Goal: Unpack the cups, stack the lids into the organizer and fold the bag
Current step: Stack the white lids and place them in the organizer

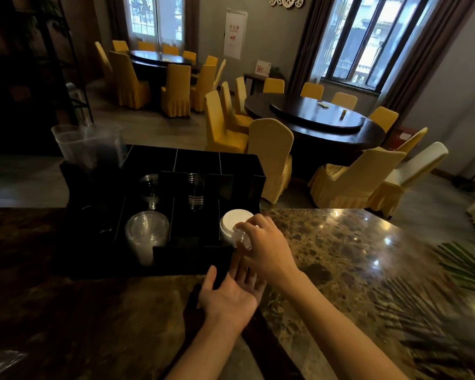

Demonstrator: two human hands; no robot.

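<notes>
A black organizer with several compartments stands on the marble counter. Its front right compartment holds a stack of white lids. My right hand reaches over that stack and pinches a clear plastic lid at the stack's near edge. My left hand lies palm up, fingers straight, just below the right hand in front of the organizer, holding nothing. A stack of clear dome lids fills the front left compartment. Clear cups sit in the middle compartments. A crumpled clear bag shows at the bottom left corner.
Tall clear cups stand behind the organizer at the left. The marble counter stretches to the right, with palm leaves over its right edge. Beyond the counter are round dark tables and yellow-covered chairs.
</notes>
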